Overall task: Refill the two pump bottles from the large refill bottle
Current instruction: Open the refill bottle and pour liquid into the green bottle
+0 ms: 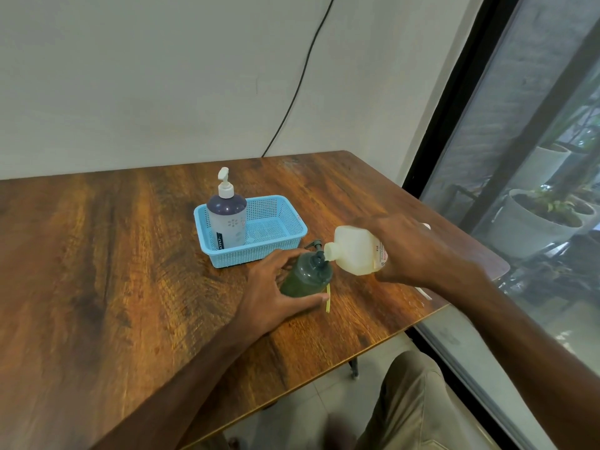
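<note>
On the wooden table [113,254], seen from the head camera, the left hand [272,289] is wrapping its fingers and thumb around a dark green bottle [303,277], holding it near the right front edge. It is leaning a little to the right, and its neck is pointing up toward the mouth of the pale refill bottle [354,251]. The right hand [410,251] is gripping that refill bottle around its body and tipping it almost flat, so the open mouth is touching or sitting just beside the green bottle's neck; whether liquid is flowing cannot be told. A dark pump spout [312,244] is showing just behind the neck, and whether it is attached is unclear. A thin yellow strip [328,298] is lying on the table beside the left thumb. Just behind the hands, a light blue basket [253,251] is holding a purple pump bottle [227,219], standing upright in its left end with its white pump on. A black cable [302,79] is hanging down the wall behind.
</note>
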Demonstrator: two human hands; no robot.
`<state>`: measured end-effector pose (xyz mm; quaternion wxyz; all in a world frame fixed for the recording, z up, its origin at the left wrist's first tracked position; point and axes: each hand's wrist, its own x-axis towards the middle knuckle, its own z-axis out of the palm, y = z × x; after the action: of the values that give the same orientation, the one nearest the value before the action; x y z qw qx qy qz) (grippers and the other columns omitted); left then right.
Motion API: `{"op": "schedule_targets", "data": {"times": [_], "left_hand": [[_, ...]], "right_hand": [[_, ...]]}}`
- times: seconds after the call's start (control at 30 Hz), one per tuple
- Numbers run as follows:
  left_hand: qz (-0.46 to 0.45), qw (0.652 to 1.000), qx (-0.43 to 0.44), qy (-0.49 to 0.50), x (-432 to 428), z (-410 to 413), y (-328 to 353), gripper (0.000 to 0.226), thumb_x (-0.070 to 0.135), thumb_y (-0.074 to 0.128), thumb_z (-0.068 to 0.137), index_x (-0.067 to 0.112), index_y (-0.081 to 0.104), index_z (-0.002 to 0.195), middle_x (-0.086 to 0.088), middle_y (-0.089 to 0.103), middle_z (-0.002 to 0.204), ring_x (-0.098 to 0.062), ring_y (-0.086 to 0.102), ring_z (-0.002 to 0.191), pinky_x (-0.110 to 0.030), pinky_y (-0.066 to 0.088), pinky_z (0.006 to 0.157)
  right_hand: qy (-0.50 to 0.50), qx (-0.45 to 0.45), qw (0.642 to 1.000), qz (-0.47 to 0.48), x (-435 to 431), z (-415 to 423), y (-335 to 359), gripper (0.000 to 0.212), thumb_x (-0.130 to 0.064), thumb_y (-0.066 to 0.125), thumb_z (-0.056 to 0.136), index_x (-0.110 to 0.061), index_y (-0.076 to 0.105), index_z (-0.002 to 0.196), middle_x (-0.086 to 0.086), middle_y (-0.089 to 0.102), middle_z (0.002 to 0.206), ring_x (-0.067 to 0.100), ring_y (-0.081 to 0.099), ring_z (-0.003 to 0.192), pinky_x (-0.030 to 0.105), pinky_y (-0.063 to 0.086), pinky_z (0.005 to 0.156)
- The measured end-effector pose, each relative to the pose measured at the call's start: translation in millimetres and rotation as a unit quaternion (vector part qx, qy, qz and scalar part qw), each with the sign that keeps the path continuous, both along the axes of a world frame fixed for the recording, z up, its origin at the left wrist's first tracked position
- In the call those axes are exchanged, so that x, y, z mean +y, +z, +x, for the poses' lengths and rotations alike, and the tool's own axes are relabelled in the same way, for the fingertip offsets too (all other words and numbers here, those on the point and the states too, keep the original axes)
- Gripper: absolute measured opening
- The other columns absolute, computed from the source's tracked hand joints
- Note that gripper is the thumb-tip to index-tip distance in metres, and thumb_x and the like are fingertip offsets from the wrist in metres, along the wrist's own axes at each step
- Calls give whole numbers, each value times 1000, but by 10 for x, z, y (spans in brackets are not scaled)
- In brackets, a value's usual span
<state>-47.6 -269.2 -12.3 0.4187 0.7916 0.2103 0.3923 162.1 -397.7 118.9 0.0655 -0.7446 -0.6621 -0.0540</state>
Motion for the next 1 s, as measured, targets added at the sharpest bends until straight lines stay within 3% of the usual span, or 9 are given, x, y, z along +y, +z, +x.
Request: {"op": "schedule_targets", "data": {"times": [0.17, 0.63, 0.73, 0.8, 0.9, 1.0], "left_hand": [[10, 1000, 0, 0, -5, -3, 8, 82, 39, 102, 64, 27, 64, 135, 18, 66, 130, 4, 60, 124, -7, 49, 97], [9, 1000, 8, 3, 1, -5, 10, 83, 42, 101, 64, 28, 64, 136, 20, 66, 131, 3, 60, 126, -14, 54, 99], [-1, 1000, 2, 4, -12, -13, 24, 81, 39, 102, 63, 31, 63, 134, 22, 65, 129, 4, 60, 125, -14, 55, 97], [-6, 1000, -2, 6, -18, -19, 40, 79, 38, 102, 63, 34, 62, 131, 23, 65, 128, 5, 61, 124, -11, 54, 95], [-17, 1000, -1, 12, -25, -23, 58, 77, 36, 102, 62, 37, 61, 127, 24, 65, 125, 7, 61, 121, -9, 53, 92], [-25, 999, -2, 22, -20, -21, 45, 76, 38, 103, 62, 37, 62, 126, 22, 67, 124, 4, 62, 119, -13, 56, 92]], "right_hand": [[-3, -14, 1000, -8, -12, -53, 45, 84, -24, 87, 73, -25, 48, 147, 0, 59, 140, 19, 52, 131, 25, 38, 94], [9, 28, 1000, 2, -42, -21, -15, 80, -28, 87, 74, -23, 50, 145, -1, 60, 137, 19, 54, 128, 21, 39, 91], [20, 52, 998, 13, -77, -60, -11, 73, -28, 88, 74, -18, 56, 139, 1, 64, 131, 16, 57, 121, 9, 35, 83], [16, 70, 997, 12, -92, -78, -37, 71, -28, 88, 75, -18, 56, 138, -4, 63, 126, 5, 51, 111, 3, 35, 75], [-1, 102, 995, 13, -116, -60, -166, 80, -31, 87, 76, -23, 47, 145, -15, 51, 123, -4, 36, 107, -3, 32, 80], [-53, 148, 988, 6, -134, -2, -360, 92, -41, 87, 73, -30, 38, 150, -12, 51, 130, 2, 40, 111, 5, 31, 77]]}}
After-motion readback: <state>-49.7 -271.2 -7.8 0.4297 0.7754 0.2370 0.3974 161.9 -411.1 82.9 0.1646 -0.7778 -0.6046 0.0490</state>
